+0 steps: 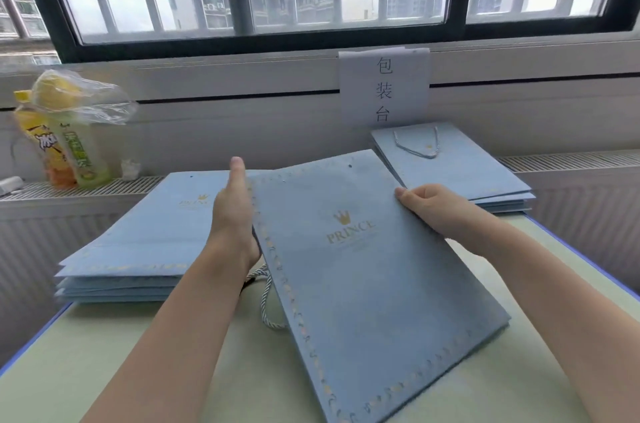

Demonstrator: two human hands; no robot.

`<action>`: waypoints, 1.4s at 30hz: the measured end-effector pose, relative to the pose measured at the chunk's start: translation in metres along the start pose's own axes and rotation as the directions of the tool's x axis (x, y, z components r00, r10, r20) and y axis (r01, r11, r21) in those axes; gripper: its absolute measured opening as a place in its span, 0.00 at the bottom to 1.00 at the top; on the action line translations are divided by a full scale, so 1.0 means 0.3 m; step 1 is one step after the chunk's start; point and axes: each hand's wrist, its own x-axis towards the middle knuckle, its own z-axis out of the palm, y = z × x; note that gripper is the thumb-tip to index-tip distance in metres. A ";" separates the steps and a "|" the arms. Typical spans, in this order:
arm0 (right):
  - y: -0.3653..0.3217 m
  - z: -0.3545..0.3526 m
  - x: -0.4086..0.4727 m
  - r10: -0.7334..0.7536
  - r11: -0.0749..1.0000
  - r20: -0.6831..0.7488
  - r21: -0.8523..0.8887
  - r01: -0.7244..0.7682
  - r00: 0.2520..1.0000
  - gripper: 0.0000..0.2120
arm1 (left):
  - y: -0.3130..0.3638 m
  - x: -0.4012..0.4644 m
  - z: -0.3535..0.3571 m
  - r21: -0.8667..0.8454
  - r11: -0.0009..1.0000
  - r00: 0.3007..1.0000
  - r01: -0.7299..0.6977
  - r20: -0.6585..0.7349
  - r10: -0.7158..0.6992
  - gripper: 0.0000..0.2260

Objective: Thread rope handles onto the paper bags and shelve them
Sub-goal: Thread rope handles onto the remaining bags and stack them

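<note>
A flat blue paper bag (363,270) with a gold crown and the word PRINCE is held tilted above the table. My left hand (232,211) grips its left edge, thumb pointing up, fingers hidden behind the paper. At the right edge my right hand (427,206) holds the bag, fingers curled over the top face. A blue-white twisted rope handle (266,298) hangs from under the bag's left side. To the left lies a stack of bags (138,246) with no ropes showing. At the back right a smaller stack (460,166) has a rope handle showing on top.
The pale green table (104,353) has a blue rim. Drink bottles in a plastic bag (65,132) stand on the radiator ledge at the far left. A paper sign (384,87) hangs below the window sill.
</note>
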 end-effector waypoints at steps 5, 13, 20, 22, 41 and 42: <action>0.003 -0.006 0.028 -0.306 0.952 -0.508 -0.184 0.246 0.805 0.10 | -0.055 0.009 0.027 0.266 0.963 0.999 -0.035 0.026 0.029 0.07; -0.076 0.043 -0.043 -0.445 0.838 -0.305 0.191 0.512 0.842 0.09 | -0.181 -0.030 0.094 0.806 0.464 0.922 -0.367 0.248 0.298 0.06; -0.088 0.153 -0.083 -0.464 0.797 -0.031 0.422 0.433 0.885 0.08 | -0.205 -0.029 0.097 0.609 0.331 0.691 -0.720 0.586 0.424 0.13; -0.088 0.142 -0.076 -0.419 0.775 -0.096 0.480 0.410 0.903 0.08 | -0.196 -0.035 0.097 0.581 0.405 0.709 -0.706 0.574 0.410 0.05; -0.113 0.119 -0.100 -0.416 0.788 0.000 0.500 0.361 0.909 0.07 | -0.156 -0.041 0.094 0.403 0.712 0.734 -0.575 0.639 0.232 0.02; -0.108 0.114 -0.090 -0.389 0.770 -0.078 0.519 0.371 0.918 0.07 | -0.151 -0.044 0.091 0.417 0.729 0.762 -0.543 0.609 0.219 0.05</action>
